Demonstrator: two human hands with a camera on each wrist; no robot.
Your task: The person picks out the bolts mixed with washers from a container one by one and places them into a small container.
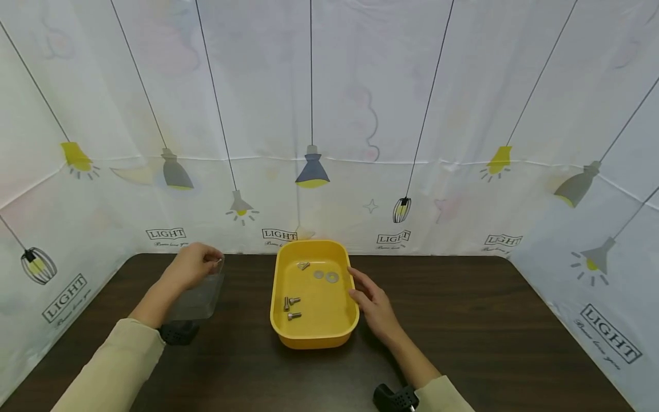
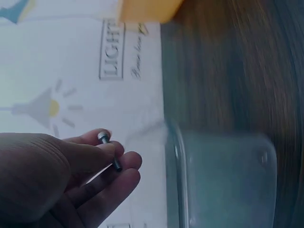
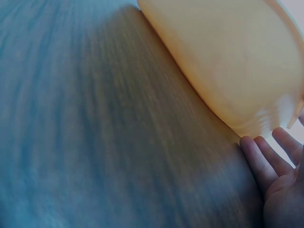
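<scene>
My left hand (image 1: 193, 268) pinches a small metal screw (image 2: 110, 151) between thumb and fingers, as the left wrist view shows. It is over the far end of a clear plastic box (image 1: 198, 300), on the left of the table. In the middle stands a yellow tray (image 1: 329, 320). My right hand (image 1: 377, 306) rests against its right side, fingertips at the rim and outer wall, fingers loosely extended. Inside the tray, several screws (image 1: 294, 316) lie at the left. A large washer (image 1: 332, 277) and a smaller washer (image 1: 318, 274) lie towards the back.
The dark wooden table (image 1: 463, 332) ends at a white curtain (image 1: 350, 200) printed with lamps, which hangs along its back and sides. Black wrist cameras sit on both forearms, the right one (image 1: 395, 397) low over the front of the table.
</scene>
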